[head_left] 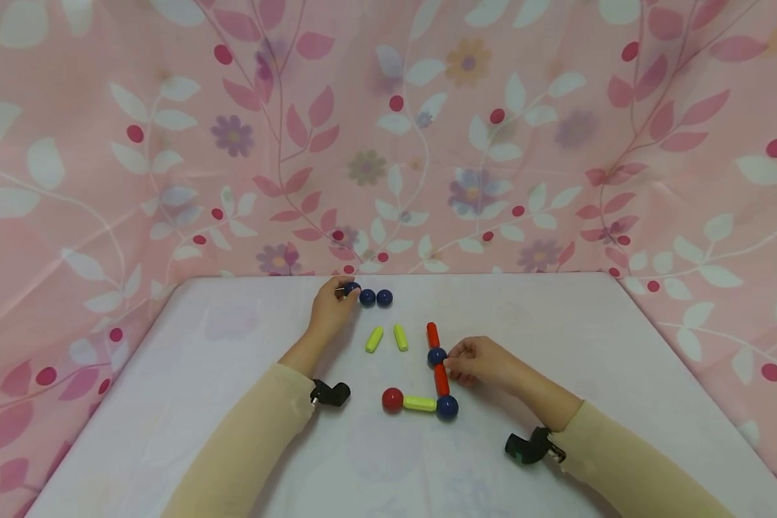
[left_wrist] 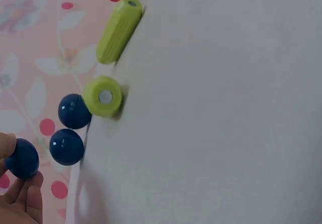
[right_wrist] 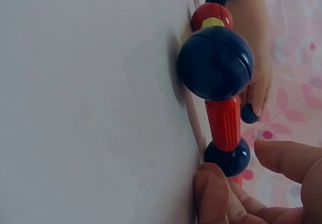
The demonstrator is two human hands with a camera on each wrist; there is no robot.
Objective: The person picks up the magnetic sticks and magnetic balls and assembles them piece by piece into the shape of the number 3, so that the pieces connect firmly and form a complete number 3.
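Observation:
My left hand [head_left: 334, 306] pinches a dark blue ball [left_wrist: 22, 158] between thumb and fingers at the far edge of the table. Two more blue balls [head_left: 376, 297] sit side by side just right of it. My right hand [head_left: 482, 361] is beside a blue ball [right_wrist: 227, 157] that joins two red rods [head_left: 442, 380]. Its fingers are right at that ball, while the thumb stands slightly apart from it. The lower red rod ends at another blue ball [head_left: 447, 408], from which a yellow-green rod [head_left: 419, 404] runs left to a red ball [head_left: 392, 400].
Two loose yellow-green rods [head_left: 374, 339] lie between the hands, nearer the far balls. A white cloth covers the table [head_left: 233, 403]. Behind it hangs a pink floral curtain [head_left: 388, 144]. Each wrist wears a small black camera [head_left: 527, 447].

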